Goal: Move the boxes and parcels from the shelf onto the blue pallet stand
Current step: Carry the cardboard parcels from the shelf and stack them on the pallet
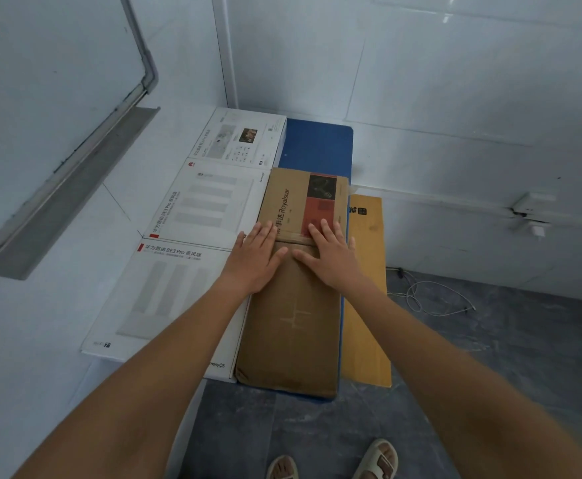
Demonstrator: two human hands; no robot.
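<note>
A long brown Royalstar cardboard box (293, 323) lies flat on the blue pallet stand (317, 143). My left hand (253, 261) and my right hand (331, 257) both rest flat on its top near the middle, fingers straight. Three white router boxes lie in a row to its left: the far one (241, 138), the middle one (210, 203) and the near one (165, 295). A yellow-orange flat box (369, 288) lies along the brown box's right side, partly under it. The shelf is out of view.
White tiled walls close in on the left and behind the pallet. A whiteboard with a grey ledge (68, 198) hangs on the left wall. A white cable (434, 299) lies on the grey floor at right. My sandalled feet (334, 461) stand below.
</note>
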